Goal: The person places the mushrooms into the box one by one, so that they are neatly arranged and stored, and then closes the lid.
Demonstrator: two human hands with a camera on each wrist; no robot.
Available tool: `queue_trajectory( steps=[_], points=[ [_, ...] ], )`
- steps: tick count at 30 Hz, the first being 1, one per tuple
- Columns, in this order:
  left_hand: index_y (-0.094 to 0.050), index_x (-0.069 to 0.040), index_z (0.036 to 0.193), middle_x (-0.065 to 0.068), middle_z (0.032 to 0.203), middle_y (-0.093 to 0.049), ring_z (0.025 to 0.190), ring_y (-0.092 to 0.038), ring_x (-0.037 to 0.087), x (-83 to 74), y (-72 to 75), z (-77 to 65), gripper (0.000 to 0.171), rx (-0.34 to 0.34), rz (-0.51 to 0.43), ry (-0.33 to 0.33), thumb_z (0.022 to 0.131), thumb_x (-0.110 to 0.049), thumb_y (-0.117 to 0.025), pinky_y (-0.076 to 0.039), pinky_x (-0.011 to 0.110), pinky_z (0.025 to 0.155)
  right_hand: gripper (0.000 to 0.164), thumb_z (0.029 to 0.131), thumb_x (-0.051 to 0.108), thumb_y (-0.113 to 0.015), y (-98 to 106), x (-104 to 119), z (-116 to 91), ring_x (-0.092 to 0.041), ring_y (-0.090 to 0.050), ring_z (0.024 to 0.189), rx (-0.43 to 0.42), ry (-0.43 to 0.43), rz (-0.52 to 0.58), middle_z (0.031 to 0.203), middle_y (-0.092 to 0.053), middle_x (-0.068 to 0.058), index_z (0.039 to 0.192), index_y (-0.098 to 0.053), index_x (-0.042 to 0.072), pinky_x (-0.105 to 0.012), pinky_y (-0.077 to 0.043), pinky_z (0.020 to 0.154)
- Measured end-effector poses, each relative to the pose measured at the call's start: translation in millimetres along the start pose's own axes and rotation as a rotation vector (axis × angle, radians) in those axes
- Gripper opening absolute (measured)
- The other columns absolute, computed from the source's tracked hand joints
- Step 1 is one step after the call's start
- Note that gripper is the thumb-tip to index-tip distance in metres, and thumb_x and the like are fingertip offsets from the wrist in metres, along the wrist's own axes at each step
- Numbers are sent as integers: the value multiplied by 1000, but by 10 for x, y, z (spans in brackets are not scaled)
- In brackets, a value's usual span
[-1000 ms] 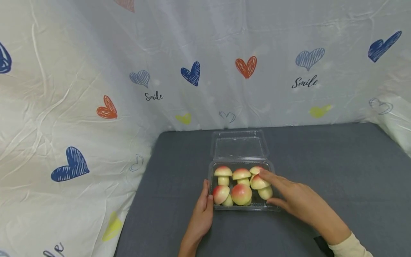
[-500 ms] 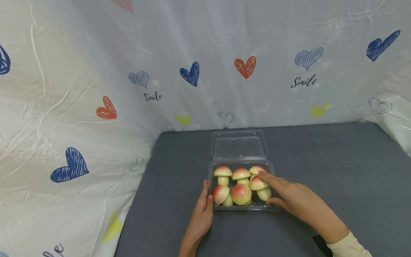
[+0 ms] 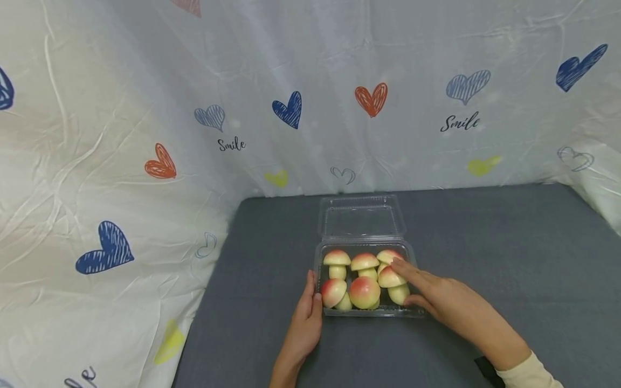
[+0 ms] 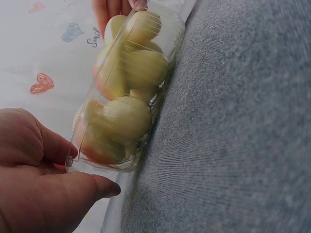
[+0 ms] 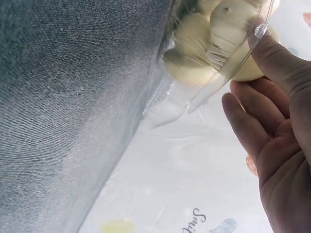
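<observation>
A clear plastic clamshell box (image 3: 316, 264) lies on the table with its lid (image 3: 361, 218) folded back, away from me. Inside sit several toy mushrooms with yellow-and-red caps, among them a mushroom (image 3: 337, 258) at the far left and one (image 3: 365, 292) front and centre. My left hand (image 3: 303, 326) pinches the box's left wall, with the rim between thumb and fingers in the left wrist view. Over the box's right side, my right hand (image 3: 448, 299) touches the front right mushroom (image 3: 399, 293); its fingers are fairly straight over the cap, its thumb beside the stem.
The table is covered with a grey cloth (image 3: 509, 242). Behind and to the left hangs a white sheet (image 3: 320, 59) printed with hearts and "Smile". A black band (image 3: 487, 371) shows at the right wrist, beside a cream sleeve (image 3: 529, 372).
The front right mushroom has shifted slightly to the left under my right hand, and my right thumb has moved slightly up. My left hand and the box hold their place.
</observation>
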State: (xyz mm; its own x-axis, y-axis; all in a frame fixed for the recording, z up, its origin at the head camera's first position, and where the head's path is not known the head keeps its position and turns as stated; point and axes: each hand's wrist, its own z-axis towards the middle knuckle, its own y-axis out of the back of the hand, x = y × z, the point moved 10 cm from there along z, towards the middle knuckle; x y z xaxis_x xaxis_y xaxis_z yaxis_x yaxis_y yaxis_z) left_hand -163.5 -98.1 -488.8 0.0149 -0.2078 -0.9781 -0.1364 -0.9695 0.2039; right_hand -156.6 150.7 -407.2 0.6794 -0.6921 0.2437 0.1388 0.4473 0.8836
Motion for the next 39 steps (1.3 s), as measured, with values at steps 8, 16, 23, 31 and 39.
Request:
queue_trajectory(
  steps=[8, 16, 23, 31, 39],
  points=[
    [-6, -5, 170, 13, 176, -14, 162, -5, 30, -19, 13, 7, 62, -13, 8, -5, 117, -16, -38, -11, 58, 128, 83, 85, 20, -89, 12, 10, -21, -22, -78, 90, -30, 7, 8, 136, -71, -14, 158, -51, 15, -37, -63, 73],
    [-6, -4, 169, 14, 176, -13, 162, -5, 29, -26, 11, 14, 62, -11, 4, -8, 117, -16, -38, -10, 57, 129, 73, 84, 17, -91, 12, -9, -31, -18, -78, 86, -59, -3, 28, 128, -75, -9, 150, -60, 17, -35, -62, 69],
    [-5, -7, 170, 12, 177, -13, 162, -4, 28, -37, -1, 3, 63, -2, 4, -2, 117, -18, -38, -10, 57, 129, 67, 83, 16, -91, 14, -7, -26, -14, -77, 81, -71, -3, 23, 122, -78, -7, 145, -65, 16, -33, -61, 67],
    [-6, -5, 169, 12, 176, -13, 162, -4, 28, -33, 8, 6, 63, -6, 8, -9, 117, -18, -38, -10, 56, 129, 65, 81, 18, -93, 27, -6, -28, -10, -75, 77, -86, 5, 10, 118, -79, -5, 140, -68, 15, -31, -60, 64],
    [-3, -2, 169, 15, 177, -8, 162, -2, 28, -28, 28, 27, 64, 18, -18, -13, 117, -14, -38, -8, 54, 128, 58, 82, 21, -92, 63, 7, -41, -8, -75, 77, -86, 12, 14, 115, -79, -3, 136, -70, 14, -31, -61, 66]
  ],
)
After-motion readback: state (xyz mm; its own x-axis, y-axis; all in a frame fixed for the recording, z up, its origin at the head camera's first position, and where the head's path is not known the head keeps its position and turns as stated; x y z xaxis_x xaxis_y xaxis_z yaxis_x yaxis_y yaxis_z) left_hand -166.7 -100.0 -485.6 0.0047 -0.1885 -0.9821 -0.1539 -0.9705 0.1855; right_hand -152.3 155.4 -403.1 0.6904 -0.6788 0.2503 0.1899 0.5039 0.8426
